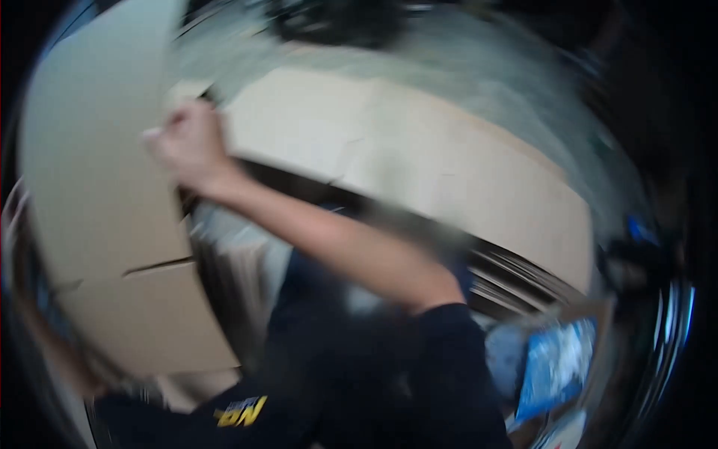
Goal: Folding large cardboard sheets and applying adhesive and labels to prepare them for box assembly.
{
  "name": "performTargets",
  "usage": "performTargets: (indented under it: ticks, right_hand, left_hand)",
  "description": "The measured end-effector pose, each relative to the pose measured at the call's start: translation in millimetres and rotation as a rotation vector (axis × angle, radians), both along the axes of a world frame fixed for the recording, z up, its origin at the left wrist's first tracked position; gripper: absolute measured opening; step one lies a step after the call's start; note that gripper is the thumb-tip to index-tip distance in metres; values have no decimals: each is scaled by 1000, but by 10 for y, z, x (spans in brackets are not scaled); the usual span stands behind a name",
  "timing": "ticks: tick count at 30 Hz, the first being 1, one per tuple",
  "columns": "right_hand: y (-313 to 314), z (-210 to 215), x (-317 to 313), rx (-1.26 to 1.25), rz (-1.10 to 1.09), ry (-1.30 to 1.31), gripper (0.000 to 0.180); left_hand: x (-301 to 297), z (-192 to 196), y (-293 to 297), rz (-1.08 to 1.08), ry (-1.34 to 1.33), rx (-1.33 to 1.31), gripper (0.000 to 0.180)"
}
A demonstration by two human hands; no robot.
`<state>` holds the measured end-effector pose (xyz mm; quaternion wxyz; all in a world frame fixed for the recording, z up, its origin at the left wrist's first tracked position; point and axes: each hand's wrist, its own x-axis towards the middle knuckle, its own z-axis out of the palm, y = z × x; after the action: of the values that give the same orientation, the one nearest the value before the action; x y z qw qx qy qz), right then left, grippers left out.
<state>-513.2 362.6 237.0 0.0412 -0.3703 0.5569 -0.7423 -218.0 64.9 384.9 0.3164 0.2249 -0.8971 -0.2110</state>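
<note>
A large flat cardboard sheet point(105, 165), probably an unfolded carton, stands tilted on my left, with a crease and short slots across its lower part. At its left edge is my left hand point(16, 206), mostly cut off by the picture's rim, with its fingers curled against the sheet's side. My right arm reaches across to the left. The right hand point(193, 146) is closed like a fist at the sheet's right edge, partly in front of the board. Motion blur hides what its fingers hold, though a small dark shape shows just above the fist.
A stack of flat cardboard point(419, 157) lies ahead, its layered edges showing at the lower right. An open carton point(598, 314) with a blue and white plastic package point(557, 367) stands at my right. More cardboard pieces point(239, 269) are below my right forearm. Grey floor point(479, 97) lies beyond.
</note>
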Motion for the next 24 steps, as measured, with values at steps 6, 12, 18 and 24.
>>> performTargets:
  ticks: [6,12,18,24]
  right_hand:
    - [-164,-1711,958,409,175,-270,31]
    - [-507,-2007,1846,563,396,-433,34]
    - [-752,-2322,2128,707,429,-383,36]
    - [-779,-2579,2280,817,408,-403,32]
  left_hand:
    - [842,-1389,-161,307,-358,385,47]
    - [2249,-2255,-429,512,-276,648,44]
    - [2577,-2920,-373,605,-254,853,46]
    - [2950,-3475,-615,522,-345,848,50]
